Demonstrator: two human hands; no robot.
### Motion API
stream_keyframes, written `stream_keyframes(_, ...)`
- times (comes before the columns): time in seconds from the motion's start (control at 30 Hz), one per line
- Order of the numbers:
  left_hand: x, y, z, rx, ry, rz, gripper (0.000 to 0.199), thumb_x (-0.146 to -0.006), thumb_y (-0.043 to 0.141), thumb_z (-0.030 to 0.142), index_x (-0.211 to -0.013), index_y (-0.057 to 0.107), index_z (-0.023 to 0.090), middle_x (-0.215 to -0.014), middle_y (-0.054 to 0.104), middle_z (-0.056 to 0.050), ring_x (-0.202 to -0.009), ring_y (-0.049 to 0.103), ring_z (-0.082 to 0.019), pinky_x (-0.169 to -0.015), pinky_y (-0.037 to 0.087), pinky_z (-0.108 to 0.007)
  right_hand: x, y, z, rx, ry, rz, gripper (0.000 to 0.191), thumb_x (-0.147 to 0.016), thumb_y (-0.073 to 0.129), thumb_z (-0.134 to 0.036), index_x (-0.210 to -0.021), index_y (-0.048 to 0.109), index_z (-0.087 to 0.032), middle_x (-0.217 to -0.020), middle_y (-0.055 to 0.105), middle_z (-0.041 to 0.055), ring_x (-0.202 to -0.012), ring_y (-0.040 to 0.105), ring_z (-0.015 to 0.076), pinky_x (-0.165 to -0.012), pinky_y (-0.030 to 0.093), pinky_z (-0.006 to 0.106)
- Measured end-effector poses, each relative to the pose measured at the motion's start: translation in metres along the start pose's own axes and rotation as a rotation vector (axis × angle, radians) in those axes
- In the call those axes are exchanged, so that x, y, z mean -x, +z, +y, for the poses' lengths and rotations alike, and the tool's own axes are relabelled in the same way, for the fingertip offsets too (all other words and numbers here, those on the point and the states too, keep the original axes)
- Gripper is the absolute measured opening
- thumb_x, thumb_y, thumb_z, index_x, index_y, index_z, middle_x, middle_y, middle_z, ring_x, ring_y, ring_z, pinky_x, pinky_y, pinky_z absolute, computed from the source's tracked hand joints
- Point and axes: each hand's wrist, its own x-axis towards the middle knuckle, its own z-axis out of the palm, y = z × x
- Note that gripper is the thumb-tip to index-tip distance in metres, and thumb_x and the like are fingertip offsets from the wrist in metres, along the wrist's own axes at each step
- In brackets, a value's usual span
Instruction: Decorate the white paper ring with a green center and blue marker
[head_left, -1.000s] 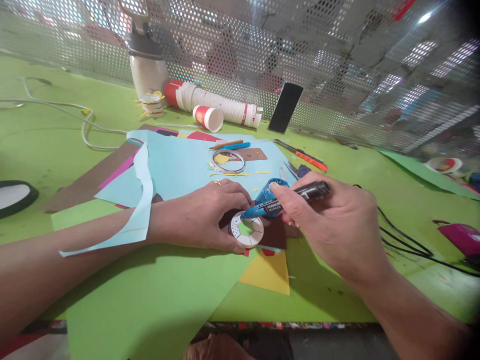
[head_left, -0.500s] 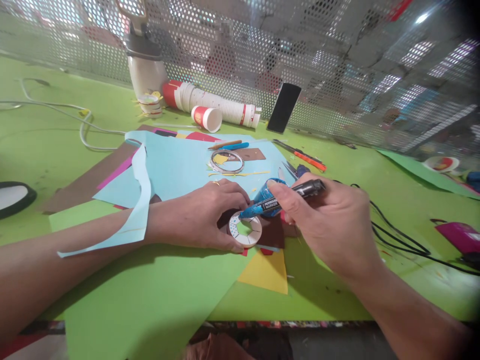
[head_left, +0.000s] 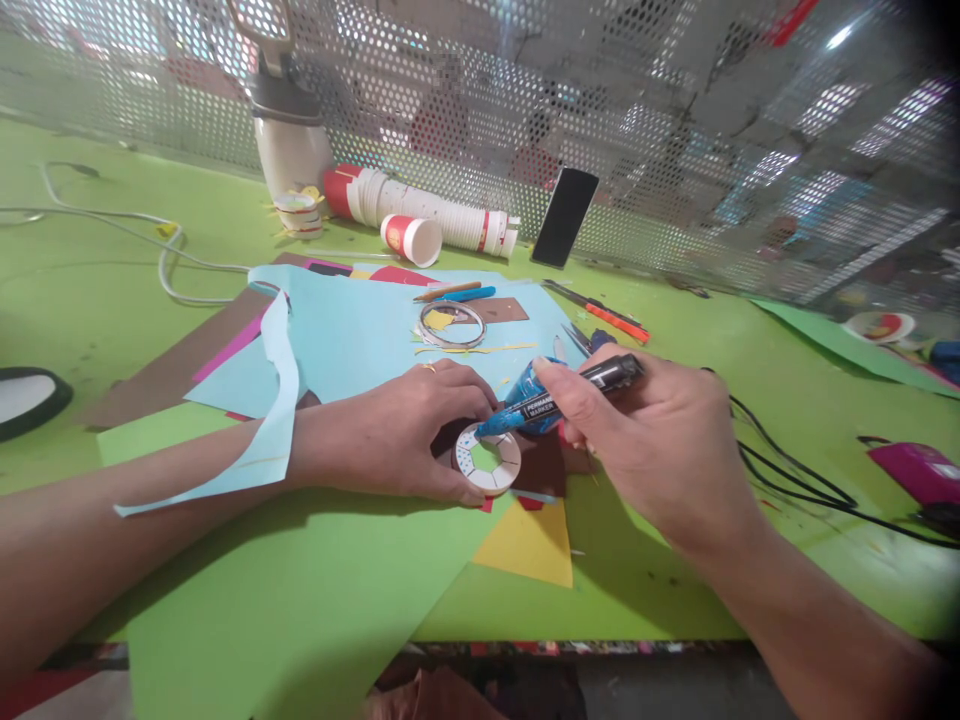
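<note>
Your left grip [head_left: 394,432] clasps the round, white, green-centred disc [head_left: 508,466] between thumb and fingers, presumably steadying it; your right grip [head_left: 664,450] pinches the black-and-blue plastic marker [head_left: 541,407], tip angled onto it.

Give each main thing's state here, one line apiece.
White disc: partly blue-dotted
Marker: tilted, tip at the disc
Left hand: holding the disc
Right hand: gripping the marker
Single cup: lying on its side
Stacked cups: nested, lying
Phone: propped, screen dark
Paper strip: draped over left forearm
</note>
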Motion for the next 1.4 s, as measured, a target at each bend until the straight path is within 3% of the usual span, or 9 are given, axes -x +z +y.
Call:
stream_keyframes(0.17,0.0,-0.001,0.0,0.016,0.0,0.0,0.05,-0.072,0.08,0.044,-0.109,0.064,0.014,-0.112,0.062,-0.009,-0.106,0.058,-0.025,-0.091,0.045,-0.035,0.002,-0.007,-0.003,-0.012,-0.021,0.01,0.04,-0.084,0.069,-0.035,-0.05,0.054,-0.02,-0.047,0.053,-0.0036,-0.044,0.045,0.0093,-0.044,0.036,0.025)
stream_keyframes(0.33,0.001,-0.002,0.001,0.049,0.001,0.008,0.043,-0.073,0.08,0.043,-0.102,0.064,0.016,-0.113,0.063,-0.007,-0.103,0.059,-0.023,-0.089,0.045,-0.034,0.002,-0.016,-0.007,-0.05,-0.08,0.226,0.04,-0.087,0.068,-0.037,-0.052,0.056,-0.022,-0.048,0.054,-0.0032,-0.043,0.044,0.0103,-0.042,0.033,0.029)
stream_keyframes(0.43,0.0,-0.002,0.001,0.044,0.008,0.007,0.042,-0.074,0.078,0.045,-0.101,0.065,0.016,-0.112,0.062,-0.007,-0.105,0.058,-0.025,-0.09,0.044,-0.035,0.002,-0.016,-0.007,-0.075,-0.114,0.155,0.038,-0.087,0.069,-0.034,-0.053,0.058,-0.022,-0.048,0.055,-0.0036,-0.044,0.046,0.0099,-0.043,0.035,0.028)
stream_keyframes(0.57,0.0,-0.001,-0.001,0.062,0.042,0.02,0.042,-0.074,0.078,0.046,-0.101,0.065,0.017,-0.111,0.063,-0.007,-0.105,0.058,-0.024,-0.091,0.043,-0.035,0.004,-0.016,-0.009,-0.121,-0.15,0.099,0.017,-0.084,0.072,-0.026,-0.068,0.07,-0.023,-0.059,0.064,-0.005,-0.052,0.053,0.0081,-0.048,0.041,0.022)
stream_keyframes(0.87,0.0,-0.003,0.001,0.051,0.012,0.008,0.042,-0.074,0.079,0.042,-0.107,0.067,0.018,-0.112,0.063,-0.006,-0.106,0.058,-0.024,-0.091,0.043,-0.032,-0.005,-0.028,-0.005,-0.581,0.097,-0.029,0.021,-0.08,0.076,-0.042,-0.076,0.076,-0.021,-0.054,0.063,-0.0008,-0.045,0.057,0.0128,-0.042,0.045,0.026)
stream_keyframes(1.03,0.001,-0.003,0.001,0.082,0.004,0.015,0.044,-0.072,0.081,0.037,-0.109,0.066,0.018,-0.111,0.064,-0.004,-0.104,0.06,-0.021,-0.091,0.043,-0.029,-0.013,-0.034,0.0,-0.711,0.068,-0.095,0.005,-0.083,0.073,-0.014,-0.081,0.075,-0.018,-0.059,0.061,-0.0011,-0.051,0.057,0.0118,-0.049,0.049,0.027)
stream_keyframes(1.13,0.001,-0.002,0.001,0.082,0.0,0.011,0.045,-0.073,0.081,0.039,-0.11,0.066,0.018,-0.115,0.063,-0.005,-0.107,0.058,-0.02,-0.093,0.043,-0.029,-0.015,-0.039,0.001,-0.696,0.024,-0.107,0.012,-0.082,0.07,-0.008,-0.084,0.075,-0.018,-0.063,0.062,0.0004,-0.053,0.057,0.012,-0.05,0.05,0.027)
stream_keyframes(1.23,0.001,-0.002,0.0,0.078,0.009,0.002,0.044,-0.074,0.08,0.039,-0.11,0.066,0.018,-0.114,0.063,-0.005,-0.106,0.058,-0.02,-0.093,0.043,-0.03,-0.013,-0.041,0.002,-0.596,0.031,-0.094,0.007,-0.085,0.07,-0.016,-0.086,0.076,-0.019,-0.059,0.06,-0.0003,-0.055,0.059,0.0133,-0.049,0.05,0.026)
stream_keyframes(1.4,0.0,-0.001,0.001,0.03,0.01,0.001,0.047,-0.073,0.08,0.044,-0.108,0.065,0.016,-0.113,0.062,-0.008,-0.106,0.058,-0.024,-0.092,0.044,-0.034,-0.008,-0.035,-0.001,-0.357,0.07,-0.304,0.014,-0.091,0.066,-0.033,-0.085,0.07,-0.022,-0.063,0.064,-0.0012,-0.056,0.059,0.0115,-0.051,0.051,0.022)
